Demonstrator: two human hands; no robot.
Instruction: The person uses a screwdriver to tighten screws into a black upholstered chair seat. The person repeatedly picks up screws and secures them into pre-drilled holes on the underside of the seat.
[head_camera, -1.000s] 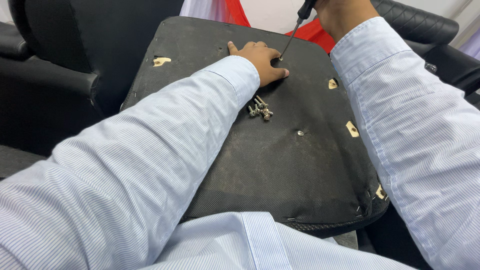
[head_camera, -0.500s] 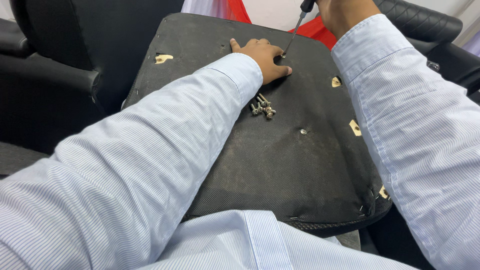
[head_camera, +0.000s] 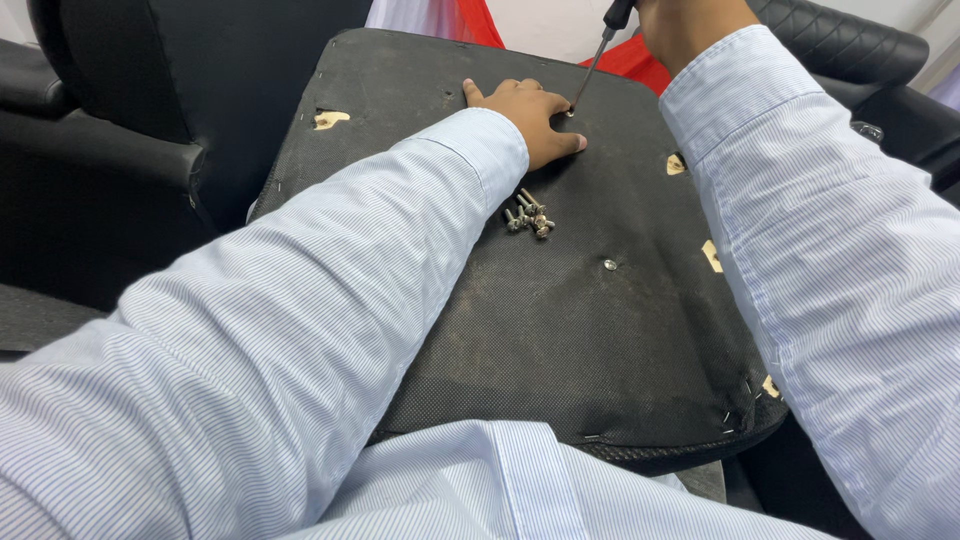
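1. I see my left hand (head_camera: 528, 118) resting flat, fingers open, on a black fabric-covered seat panel (head_camera: 560, 330) in the upper centre of the frame.
2. My right hand (head_camera: 690, 25), at the top edge, is closed around a screwdriver (head_camera: 598, 55).
3. The screwdriver tip meets the panel just beside my left fingertips.
4. A small pile of loose screws (head_camera: 530, 213) lies near my left wrist, mid-frame.

Screwdriver (head_camera: 598, 58) tip beside left hand (head_camera: 530, 118)

free: seat underside (head_camera: 560, 340) near half | obstacle: loose screws (head_camera: 530, 213) mid-panel
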